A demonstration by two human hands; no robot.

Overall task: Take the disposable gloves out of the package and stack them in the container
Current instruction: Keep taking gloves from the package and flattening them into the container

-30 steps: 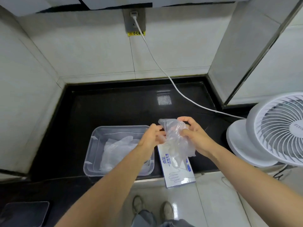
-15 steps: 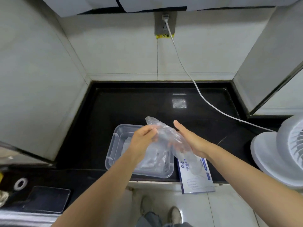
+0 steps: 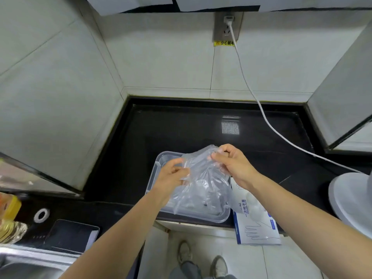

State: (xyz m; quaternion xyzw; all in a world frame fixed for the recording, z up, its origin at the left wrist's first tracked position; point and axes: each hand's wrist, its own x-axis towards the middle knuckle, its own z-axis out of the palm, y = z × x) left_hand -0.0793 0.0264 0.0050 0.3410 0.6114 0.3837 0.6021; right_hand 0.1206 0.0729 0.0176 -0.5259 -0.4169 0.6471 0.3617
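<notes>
Black bench [image 3: 181,133] fills a tiled corner, with a white cord [image 3: 243,71] running from the wall socket [image 3: 227,27] across it to the right. Your left hand [image 3: 171,176] pinches the left edge of a clear glove [image 3: 201,178] and your right hand [image 3: 231,164] pinches its far top corner, so the glove hangs spread between them, right over the container [image 3: 211,219] at the near edge. Just right of the container lies the package [image 3: 257,228], overhanging the bench edge, glove print up.

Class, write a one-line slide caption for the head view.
Left hand and right hand hold a clear glove over the container, package beside it.
</notes>
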